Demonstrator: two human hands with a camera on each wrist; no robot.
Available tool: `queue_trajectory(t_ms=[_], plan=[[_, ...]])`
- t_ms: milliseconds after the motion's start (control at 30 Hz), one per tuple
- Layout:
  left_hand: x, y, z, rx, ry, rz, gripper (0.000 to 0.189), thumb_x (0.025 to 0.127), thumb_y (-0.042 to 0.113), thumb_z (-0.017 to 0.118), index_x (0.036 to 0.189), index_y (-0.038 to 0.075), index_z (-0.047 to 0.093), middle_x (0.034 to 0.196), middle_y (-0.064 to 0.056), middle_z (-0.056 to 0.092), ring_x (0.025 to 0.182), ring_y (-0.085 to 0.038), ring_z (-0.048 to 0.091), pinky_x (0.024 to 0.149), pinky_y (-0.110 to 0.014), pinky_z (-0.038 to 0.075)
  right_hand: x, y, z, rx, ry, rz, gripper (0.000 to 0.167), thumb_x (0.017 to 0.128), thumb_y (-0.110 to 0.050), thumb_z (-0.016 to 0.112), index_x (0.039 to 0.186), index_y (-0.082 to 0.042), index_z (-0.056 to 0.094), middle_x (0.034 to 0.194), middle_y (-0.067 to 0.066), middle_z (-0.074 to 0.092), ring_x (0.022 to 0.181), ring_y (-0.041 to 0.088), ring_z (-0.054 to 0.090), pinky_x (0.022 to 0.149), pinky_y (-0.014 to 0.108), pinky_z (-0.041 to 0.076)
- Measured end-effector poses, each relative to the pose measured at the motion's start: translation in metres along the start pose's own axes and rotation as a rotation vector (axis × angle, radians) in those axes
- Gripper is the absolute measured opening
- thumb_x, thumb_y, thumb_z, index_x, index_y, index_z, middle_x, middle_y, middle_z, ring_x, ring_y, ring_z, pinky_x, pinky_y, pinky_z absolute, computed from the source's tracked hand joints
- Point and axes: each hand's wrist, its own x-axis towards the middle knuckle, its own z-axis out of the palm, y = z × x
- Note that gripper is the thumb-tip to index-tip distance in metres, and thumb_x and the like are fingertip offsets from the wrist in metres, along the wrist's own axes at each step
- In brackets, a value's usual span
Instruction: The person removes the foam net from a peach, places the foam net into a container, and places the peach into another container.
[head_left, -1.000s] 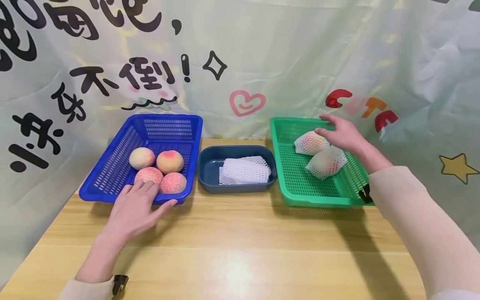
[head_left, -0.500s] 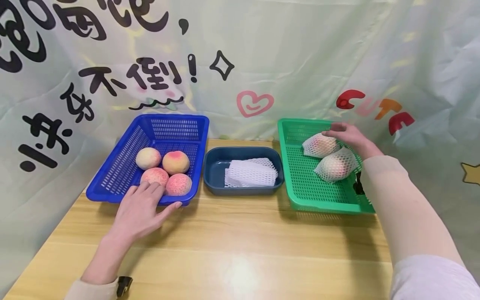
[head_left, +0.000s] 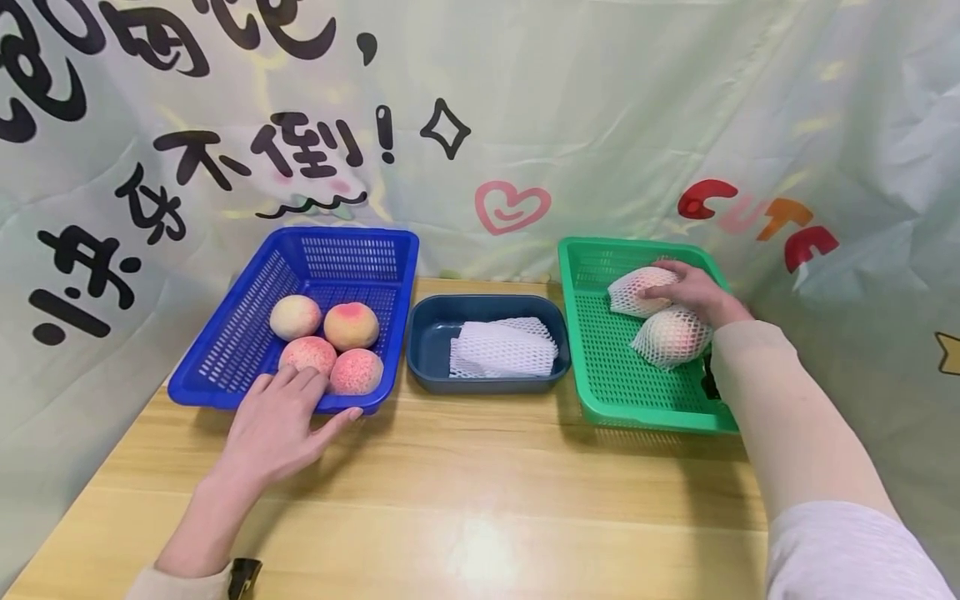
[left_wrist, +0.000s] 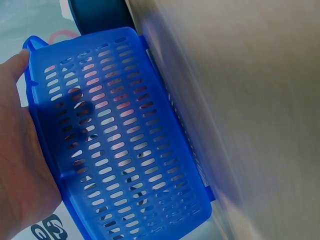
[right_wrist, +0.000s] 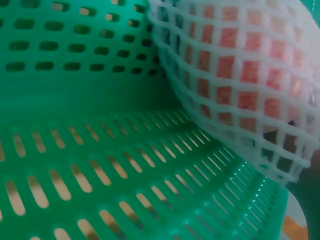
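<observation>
In the head view, my left hand (head_left: pixel 273 425) lies over the near rim of a blue plastic basket (head_left: pixel 217 350), fingers bent inside and thumb along the outside. Its fingertips are hidden near a pink peach (head_left: pixel 307 354), one of several bare peaches in the basket. My right hand (head_left: pixel 697 292) reaches into a green plastic basket (head_left: pixel 600 367). There its thumb and fingers curve round the right end of the far peach in white foam netting (head_left: pixel 633 292). A second netted peach (head_left: pixel 673 335) lies just nearer, and fills the upper right of the right wrist view.
Between the baskets stands a dark blue bin (head_left: pixel 427 358) holding white foam net sleeves (head_left: pixel 502 348). All three containers are on a wooden table (head_left: pixel 465 483), against a printed cloth backdrop (head_left: pixel 600 100).
My right hand has come down from above the green basket onto the far netted peach. The nearer netted peach has shifted slightly. My left hand keeps its place on the blue basket's rim.
</observation>
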Motion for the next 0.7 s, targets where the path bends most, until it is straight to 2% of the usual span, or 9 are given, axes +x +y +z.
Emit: queue_trajectory(t_ms=[267, 500, 700], plan=[[-0.0003, 0.0001, 0.0006, -0.006, 0.005, 0.003, 0.054, 0.094, 0.062, 0.063, 0.100, 0.009, 0.066, 0.099, -0.008, 0.066, 0.102, -0.032, 0.058, 0.076, -0.048, 0.039, -0.0030, -0.0016, 0.0029, -0.020, -0.015, -0.043, 0.087, 0.100, -0.015, 0.070, 0.166, -0.004, 0.014, 0.171, 0.026, -0.002, 0.151, 0.053, 0.017, 0.118, 0.067, 0.022], [0.0004, 0.0002, -0.0003, -0.006, -0.001, -0.002, 0.057, 0.094, 0.063, 0.063, 0.103, 0.007, 0.067, 0.102, -0.009, 0.067, 0.104, -0.033, 0.058, 0.076, -0.048, 0.039, -0.0043, 0.0005, 0.0020, -0.061, 0.015, -0.059, 0.084, 0.099, -0.022, 0.073, 0.164, -0.004, 0.022, 0.167, 0.030, 0.015, 0.145, 0.050, 0.026, 0.116, 0.066, 0.026], [0.0001, 0.0009, -0.0022, -0.012, -0.004, -0.004, 0.056, 0.094, 0.063, 0.064, 0.102, 0.008, 0.066, 0.102, -0.008, 0.067, 0.104, -0.032, 0.058, 0.077, -0.048, 0.039, -0.0045, -0.0018, 0.0017, -0.025, 0.043, -0.072, 0.082, 0.100, -0.025, 0.072, 0.164, -0.007, 0.024, 0.163, 0.029, 0.023, 0.140, 0.045, 0.031, 0.110, 0.059, 0.034]])
